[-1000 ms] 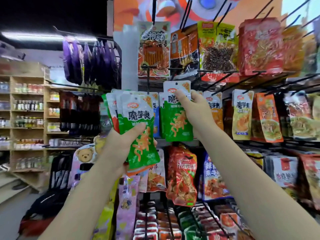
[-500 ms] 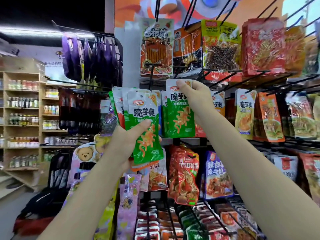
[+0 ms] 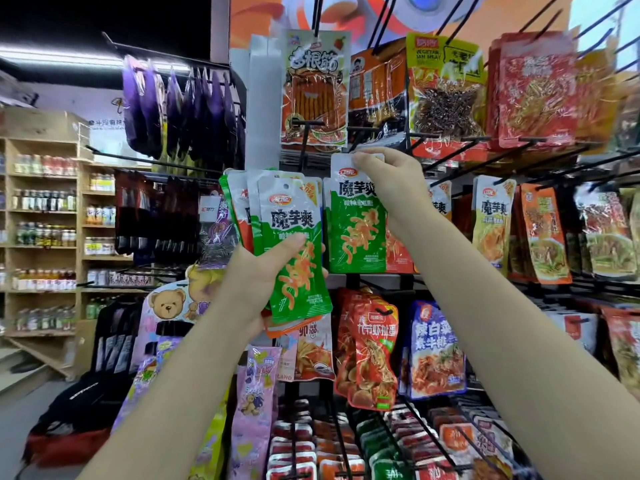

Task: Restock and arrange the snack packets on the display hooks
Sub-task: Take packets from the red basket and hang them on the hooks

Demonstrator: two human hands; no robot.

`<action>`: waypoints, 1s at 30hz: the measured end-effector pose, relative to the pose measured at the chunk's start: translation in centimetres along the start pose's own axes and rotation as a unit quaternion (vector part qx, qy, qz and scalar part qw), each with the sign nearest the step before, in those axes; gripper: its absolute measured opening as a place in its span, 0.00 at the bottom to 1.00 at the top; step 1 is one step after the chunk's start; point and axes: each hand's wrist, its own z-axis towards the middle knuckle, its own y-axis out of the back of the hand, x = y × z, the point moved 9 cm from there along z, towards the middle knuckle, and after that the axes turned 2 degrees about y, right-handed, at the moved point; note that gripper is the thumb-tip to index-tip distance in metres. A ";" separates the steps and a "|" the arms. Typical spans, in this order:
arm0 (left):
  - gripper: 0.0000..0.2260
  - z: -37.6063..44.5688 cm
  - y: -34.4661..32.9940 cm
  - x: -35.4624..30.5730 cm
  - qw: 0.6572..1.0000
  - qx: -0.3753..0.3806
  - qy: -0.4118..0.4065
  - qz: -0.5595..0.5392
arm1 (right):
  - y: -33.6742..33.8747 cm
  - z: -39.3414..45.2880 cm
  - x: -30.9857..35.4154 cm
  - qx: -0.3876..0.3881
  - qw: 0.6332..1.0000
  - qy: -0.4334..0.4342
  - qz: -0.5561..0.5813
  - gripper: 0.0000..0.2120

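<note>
My left hand [image 3: 263, 271] grips a fanned stack of green-and-white snack packets [image 3: 291, 244], thumb pressed across the front one. My right hand [image 3: 391, 188] pinches the white top edge of a single green packet [image 3: 356, 230] and holds it up at the tip of a black display hook [image 3: 377, 138] in the middle row. Whether the packet's hole is on the hook is hidden by my fingers. Yellow packets [image 3: 491, 230] of the same brand hang to the right.
Black hooks stick out toward me all over the rack, loaded with red and orange packets [image 3: 533, 95] above and red packets [image 3: 367, 351] below. Purple bags [image 3: 180, 109] hang at the left. Wooden shelves [image 3: 45, 237] with bottles stand far left.
My right hand has lifted the single green packet higher, toward the hook tip. My left hand with its stack has risen slightly.
</note>
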 end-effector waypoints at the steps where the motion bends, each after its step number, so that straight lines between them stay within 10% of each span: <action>1: 0.09 0.0 0.0 0.1 1.000 0.000 0.000 -0.004 | -0.1 0.0 0.0 0.003 1.000 -0.001 0.000 0.06; 10: 0.04 -0.4 -0.1 0.3 1.000 0.005 0.000 -0.015 | -1.0 -0.5 0.0 0.021 0.999 -0.027 -0.005 0.22; 20: 0.02 -0.6 0.3 0.0 1.000 -0.003 -0.004 -0.025 | -1.4 0.3 -1.1 0.077 0.995 -0.048 0.031 0.04; 30: 0.14 -1.0 -0.5 -0.2 0.999 -0.023 -0.006 -0.029 | -1.7 1.3 -2.0 0.082 0.995 -0.029 0.050 0.10</action>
